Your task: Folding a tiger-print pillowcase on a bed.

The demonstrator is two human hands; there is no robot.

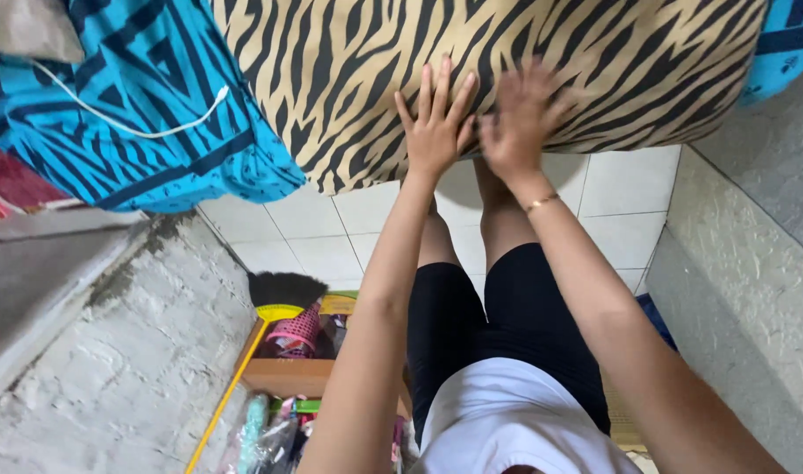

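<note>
- Tiger-striped cushion (507,79) lies straight ahead of both hands, long axis running left-right across the view.
- Left hand (435,132): fingers spread, palm flat on its lower edge, not gripping.
- Right hand (517,123): just beside the left, blurred, also pressed flat on it.
- Blue patterned cloth (147,96) overlaps the cushion's left end.
- Both hands equally near.

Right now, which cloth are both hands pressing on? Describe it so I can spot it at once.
Start at the white tiled floor and look up to the bedding edge above it. The left hand and right hand lie flat on the tiger-striped cover. Its tan-and-black stripes set it apart from the blue patterned sheet beside it.
</note>
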